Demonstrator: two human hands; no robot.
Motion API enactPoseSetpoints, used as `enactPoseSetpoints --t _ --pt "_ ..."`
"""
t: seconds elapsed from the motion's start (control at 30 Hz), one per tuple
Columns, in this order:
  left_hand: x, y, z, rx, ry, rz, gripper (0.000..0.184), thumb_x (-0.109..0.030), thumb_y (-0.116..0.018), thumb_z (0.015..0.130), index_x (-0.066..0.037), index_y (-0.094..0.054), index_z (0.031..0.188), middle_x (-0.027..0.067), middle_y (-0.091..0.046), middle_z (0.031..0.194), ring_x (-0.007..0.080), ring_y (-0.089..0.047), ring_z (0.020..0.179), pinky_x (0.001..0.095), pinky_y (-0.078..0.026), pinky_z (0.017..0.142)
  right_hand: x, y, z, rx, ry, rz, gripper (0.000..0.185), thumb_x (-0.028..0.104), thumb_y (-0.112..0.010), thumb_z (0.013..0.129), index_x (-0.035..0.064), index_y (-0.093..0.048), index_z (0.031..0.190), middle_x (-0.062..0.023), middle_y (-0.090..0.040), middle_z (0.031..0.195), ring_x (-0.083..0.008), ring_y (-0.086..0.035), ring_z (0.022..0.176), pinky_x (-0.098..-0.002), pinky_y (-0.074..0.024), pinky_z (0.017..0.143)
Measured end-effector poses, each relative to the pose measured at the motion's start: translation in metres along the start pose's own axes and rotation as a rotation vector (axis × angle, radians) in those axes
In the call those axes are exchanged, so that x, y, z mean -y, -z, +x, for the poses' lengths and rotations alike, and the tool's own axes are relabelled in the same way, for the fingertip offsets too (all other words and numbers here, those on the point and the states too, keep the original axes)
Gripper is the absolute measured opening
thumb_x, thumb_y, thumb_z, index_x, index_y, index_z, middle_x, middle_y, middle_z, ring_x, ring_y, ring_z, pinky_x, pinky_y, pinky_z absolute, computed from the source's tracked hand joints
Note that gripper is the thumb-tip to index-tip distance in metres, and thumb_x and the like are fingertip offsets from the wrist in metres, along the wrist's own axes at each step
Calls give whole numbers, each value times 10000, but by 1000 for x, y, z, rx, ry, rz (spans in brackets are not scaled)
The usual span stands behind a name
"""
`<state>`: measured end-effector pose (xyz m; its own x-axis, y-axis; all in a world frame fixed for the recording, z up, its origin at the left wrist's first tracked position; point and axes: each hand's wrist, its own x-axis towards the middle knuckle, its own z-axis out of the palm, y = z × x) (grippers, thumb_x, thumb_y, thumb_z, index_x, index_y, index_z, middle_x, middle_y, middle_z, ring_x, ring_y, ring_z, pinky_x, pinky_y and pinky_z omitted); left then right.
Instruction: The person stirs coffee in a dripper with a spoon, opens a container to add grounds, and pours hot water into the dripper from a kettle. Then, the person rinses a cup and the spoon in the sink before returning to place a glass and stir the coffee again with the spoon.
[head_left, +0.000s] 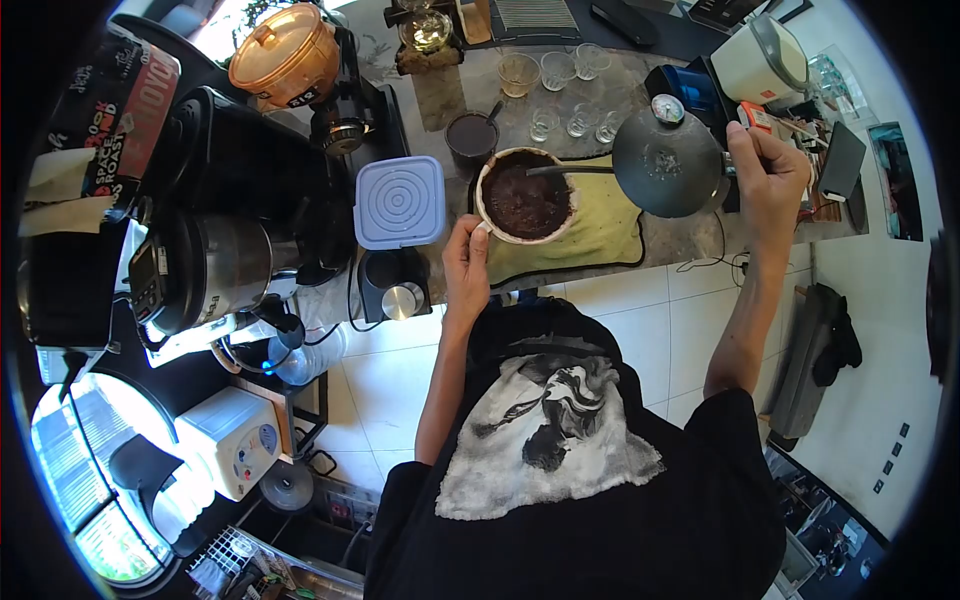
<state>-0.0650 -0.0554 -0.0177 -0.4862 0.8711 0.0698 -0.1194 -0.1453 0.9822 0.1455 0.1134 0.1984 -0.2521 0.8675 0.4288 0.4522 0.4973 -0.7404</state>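
your left hand (467,262) pinches the near left edge of a pale-rimmed bowl (527,225), thumb and fingers closed together there. the bowl sits in front of you, over the left part of a yellow-green towel (610,220) with a dark border, and dark, wet grounds (525,205) fill its inside. your right hand (768,165) is raised to the right, its fingers curled tight around the handle of a dark kettle (650,175). the kettle's thin spout (575,169) reaches left across the bowl's rim, and its tip is above the grounds; you cannot tell from here whether water is running. a round dial (667,109) stands on the kettle's lid.

just beyond the bowl, to the left, is a dark cup (470,143) with a spoon (495,112) in it. a lilac square box (400,203) lies left of the bowl, and nearer you a black scale (385,270) carries a small metal cup (402,302). six small glasses (558,72) stand in two rows on the far side of the grey surface (662,248).
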Motion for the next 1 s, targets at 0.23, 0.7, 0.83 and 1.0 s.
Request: enactPoseSetpoints --t 0.23,0.7,0.83,1.0 --pt "0 0 0 -17 7 17 252 -251 -456 1018 -30 -530 925 -35 -432 794 48 -339 701 207 -288 615 1 13 -6 54 17 -49 378 120 -623 888 11 -407 597 81 -335 551 -15 -265 539 -249 -177 484" --pt "-8 0 0 -11 49 17 282 -285 -475 1012 -28 -532 911 -45 -418 761 45 -337 692 209 -283 607 -6 1 2 18 26 20 378 137 -622 882 10 -394 609 84 -343 561 -24 -279 554 -247 -198 498" --pt "-6 -1 0 -26 27 17 273 -279 -478 1011 -30 -536 915 -45 -420 754 43 -334 687 209 -280 601 1 4 -2 60 18 19 379 137 -626 887 20 -398 608 89 -346 567 -19 -277 551 -242 -198 498" --pt "-3 2 -1 1 63 -21 280 -325 -487 1007 -60 -555 949 -68 -386 713 36 -339 639 208 -279 572 -3 18 -5 18 -6 -61 369 140 -630 888 5 -433 606 85 -367 571 -19 -289 560 -234 -210 507"
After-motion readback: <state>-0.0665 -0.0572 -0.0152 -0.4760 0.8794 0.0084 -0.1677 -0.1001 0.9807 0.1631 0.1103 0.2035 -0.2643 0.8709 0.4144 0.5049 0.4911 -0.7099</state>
